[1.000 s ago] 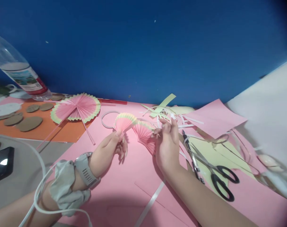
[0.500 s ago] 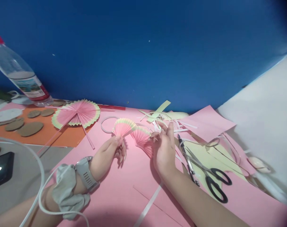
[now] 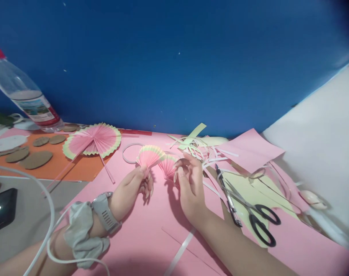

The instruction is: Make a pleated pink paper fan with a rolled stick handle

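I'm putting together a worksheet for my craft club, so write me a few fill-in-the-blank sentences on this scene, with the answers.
1. The left hand pinches pleated paper, with a grey scrunchie and a ____ around its wrist.
2. The handles of the scissors are ____.
3. The cap of the bottle is ____.
4. The largest cardboard disc lies on an ____ sheet.

Answers: watch; black; red; orange.

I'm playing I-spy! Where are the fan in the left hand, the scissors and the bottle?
Fan (image 3: 149, 156): head view, on its pink pleats.
Scissors (image 3: 248, 206): head view, where blades and handles meet.
Bottle (image 3: 36, 107): head view, on its label.
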A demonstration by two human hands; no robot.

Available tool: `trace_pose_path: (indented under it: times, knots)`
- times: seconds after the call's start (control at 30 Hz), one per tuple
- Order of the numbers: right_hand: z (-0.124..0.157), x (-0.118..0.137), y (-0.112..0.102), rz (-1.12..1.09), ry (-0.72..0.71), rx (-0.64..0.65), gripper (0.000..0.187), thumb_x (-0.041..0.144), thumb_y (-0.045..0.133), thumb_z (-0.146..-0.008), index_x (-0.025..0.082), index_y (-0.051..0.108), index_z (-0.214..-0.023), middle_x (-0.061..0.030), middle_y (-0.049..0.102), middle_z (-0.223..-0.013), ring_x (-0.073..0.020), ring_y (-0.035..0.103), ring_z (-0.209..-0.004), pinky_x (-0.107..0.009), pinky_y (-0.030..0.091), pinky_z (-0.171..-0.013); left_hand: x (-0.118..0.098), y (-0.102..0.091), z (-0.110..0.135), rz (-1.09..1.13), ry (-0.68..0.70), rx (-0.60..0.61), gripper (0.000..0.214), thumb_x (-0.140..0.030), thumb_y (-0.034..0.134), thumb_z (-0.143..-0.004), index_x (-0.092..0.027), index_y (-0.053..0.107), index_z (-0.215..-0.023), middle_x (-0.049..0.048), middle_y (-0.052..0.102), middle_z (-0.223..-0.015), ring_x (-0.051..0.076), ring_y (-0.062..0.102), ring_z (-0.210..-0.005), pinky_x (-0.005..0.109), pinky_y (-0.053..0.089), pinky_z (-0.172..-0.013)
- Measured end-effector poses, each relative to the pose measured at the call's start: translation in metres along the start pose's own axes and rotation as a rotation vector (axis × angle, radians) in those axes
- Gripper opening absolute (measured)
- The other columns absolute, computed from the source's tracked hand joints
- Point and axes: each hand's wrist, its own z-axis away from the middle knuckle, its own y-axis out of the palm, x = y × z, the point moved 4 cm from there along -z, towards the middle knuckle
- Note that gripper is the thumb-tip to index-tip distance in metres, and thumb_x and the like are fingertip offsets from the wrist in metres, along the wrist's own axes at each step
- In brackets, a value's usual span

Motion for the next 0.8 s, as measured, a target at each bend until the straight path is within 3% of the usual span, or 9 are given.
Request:
trace_pose_path:
  times: [0.13, 0.23, 0.3, 0.43, 0.57, 0.7, 0.8]
  knots:
    - [0.002, -0.001, 0.0, 0.074, -0.002, 0.011, 0.026, 0.022, 0.038, -0.096, 0.032, 0.044, -0.12, -0.0008, 0.052, -0.099, -0.0111, 0.054, -0.076, -0.026, 0.048, -0.065, -0.001, 0.0, 0.001, 0.004, 0.002, 0.001, 0.042, -0.051, 0.036, -0.093, -0.019, 0.042, -0.066, -0.003, 0.049, -0.053, 0.01, 0.047, -0.044, 0.024, 0.043, -0.04]
    - [0.0, 0.003, 0.001, 0.259, 0.028, 0.034, 0.023, 0.022, 0.041, -0.094, 0.028, 0.046, -0.116, -0.0031, 0.054, -0.104, -0.0142, 0.056, -0.087, -0.03, 0.049, -0.075, -0.002, 0.001, 0.001, 0.001, -0.001, -0.006, 0.041, -0.049, 0.035, -0.093, -0.018, 0.043, -0.067, -0.003, 0.049, -0.053, 0.01, 0.047, -0.043, 0.024, 0.043, -0.04]
    - [-0.003, 0.009, 0.005, 0.46, 0.048, 0.133, 0.025, 0.022, 0.045, -0.092, 0.026, 0.047, -0.116, -0.0056, 0.054, -0.11, -0.018, 0.054, -0.1, -0.035, 0.047, -0.084, -0.003, 0.002, 0.001, 0.013, 0.001, -0.01, 0.041, -0.05, 0.037, -0.092, -0.018, 0.043, -0.067, -0.0031, 0.048, -0.053, 0.01, 0.046, -0.043, 0.024, 0.043, -0.039]
    - [-0.008, 0.026, 0.01, 0.999, -0.029, 0.461, 0.028, 0.019, 0.048, -0.087, 0.021, 0.053, -0.114, -0.0095, 0.055, -0.12, -0.0282, 0.047, -0.114, -0.048, 0.036, -0.094, -0.004, 0.002, 0.0, 0.046, 0.012, -0.015, 0.042, -0.053, 0.042, -0.089, -0.018, 0.044, -0.066, -0.0032, 0.048, -0.055, 0.01, 0.046, -0.043, 0.023, 0.043, -0.038]
    - [-0.014, 0.034, 0.001, 1.416, -0.12, 0.636, 0.043, 0.0, 0.045, -0.071, 0.014, 0.059, -0.109, -0.0139, 0.058, -0.117, -0.0314, 0.05, -0.108, -0.049, 0.031, -0.092, -0.003, 0.002, -0.001, 0.046, 0.011, -0.026, 0.045, -0.057, 0.043, -0.087, -0.017, 0.045, -0.066, -0.0029, 0.049, -0.054, 0.009, 0.046, -0.042, 0.023, 0.043, -0.037]
    - [-0.018, 0.031, -0.003, 1.522, -0.11, 0.705, 0.039, -0.004, 0.043, -0.067, 0.013, 0.062, -0.096, -0.012, 0.062, -0.098, -0.0287, 0.055, -0.094, -0.043, 0.033, -0.085, -0.004, 0.002, -0.001, 0.052, 0.012, -0.028, 0.045, -0.058, 0.046, -0.085, -0.018, 0.043, -0.065, -0.003, 0.05, -0.055, 0.009, 0.046, -0.042, 0.022, 0.043, -0.036]
    - [-0.016, 0.029, 0.002, 1.533, -0.125, 0.715, 0.036, -0.004, 0.043, -0.069, 0.014, 0.062, -0.094, -0.0118, 0.061, -0.096, -0.0284, 0.056, -0.09, -0.041, 0.033, -0.081, -0.004, 0.002, -0.001, 0.056, 0.015, -0.025, 0.045, -0.058, 0.047, -0.084, -0.018, 0.042, -0.064, -0.0029, 0.05, -0.055, 0.009, 0.046, -0.041, 0.022, 0.043, -0.035]
